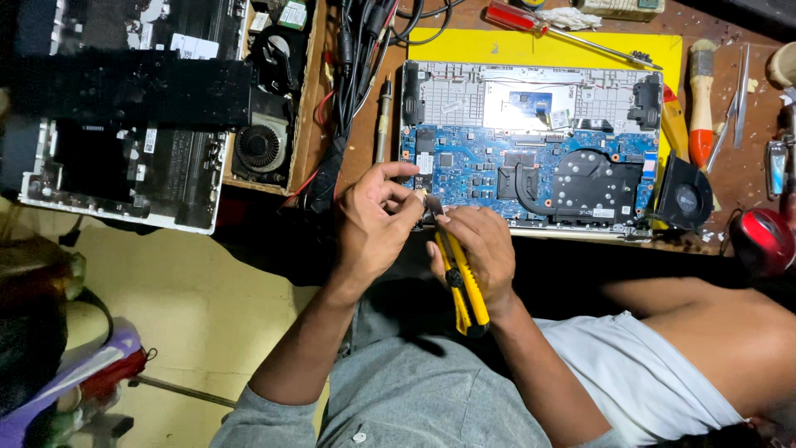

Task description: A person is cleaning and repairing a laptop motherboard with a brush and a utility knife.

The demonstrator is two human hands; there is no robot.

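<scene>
While right hand (pixel 481 245) grips yellow pliers (pixel 460 282), left fingers (pixel 396 197) touch their tip.

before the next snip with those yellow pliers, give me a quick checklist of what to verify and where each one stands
1. Right hand wrapped round the yellow-handled pliers: ok, handles sit in the palm.
2. Left hand pinching at the plier tip: ok, its fingers meet the tip.
3. What sits in the plier tip: cannot tell, the fingers hide it.
4. Plier tip kept off the blue circuit board: ok, it sits in front of the opened laptop, at the near edge.
5. Loose black fan away from the hands: ok, it lies at the laptop's right end.
6. Red-handled screwdriver away from the hands: ok, it lies across the yellow mat behind the laptop.
</scene>
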